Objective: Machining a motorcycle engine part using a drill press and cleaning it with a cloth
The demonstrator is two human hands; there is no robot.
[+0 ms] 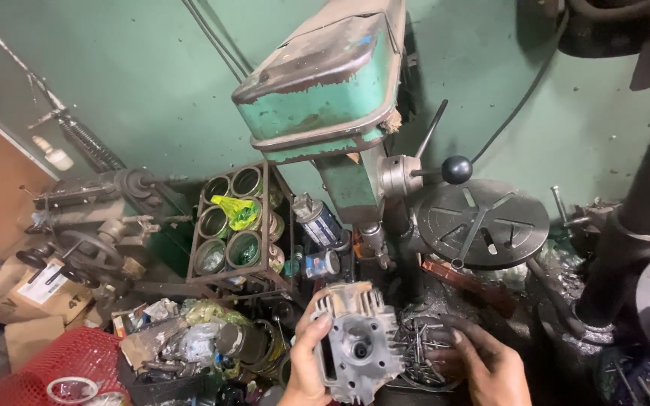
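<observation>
My left hand (306, 361) is closed around the near-left side of a grey finned engine casting (359, 342), thumb laid over its face, fingers hidden behind. It sits low in my view, just in front of the drill press column (355, 192), with its round bore facing up at me. My right hand (487, 368) is spread, fingers loosely fanned over a shallow round tray of loose bolts and rods (419, 353) that touches the casting's right side; it pinches nothing that I can see.

I judge the casting is carried by one hand alone, so it could tip toward the tray if my grip slackens, and its fins would catch on the rods. My oily right fingers could also slip on the small hardware or get pricked by the rod ends.

The bench beneath is buried: crumpled bags and scrap (189, 338) along its left part, a red mesh basket (62, 368) at the near-left corner, and cardboard boxes (39, 289) beyond that. A metal rack of open tins (238, 225) stands toward the back, left of the column. The green drill head (321, 83) hangs above, its black-knobbed feed lever (457, 169) pointing right over a slotted round table (483, 222). Behind is a stained green wall (152, 75).
</observation>
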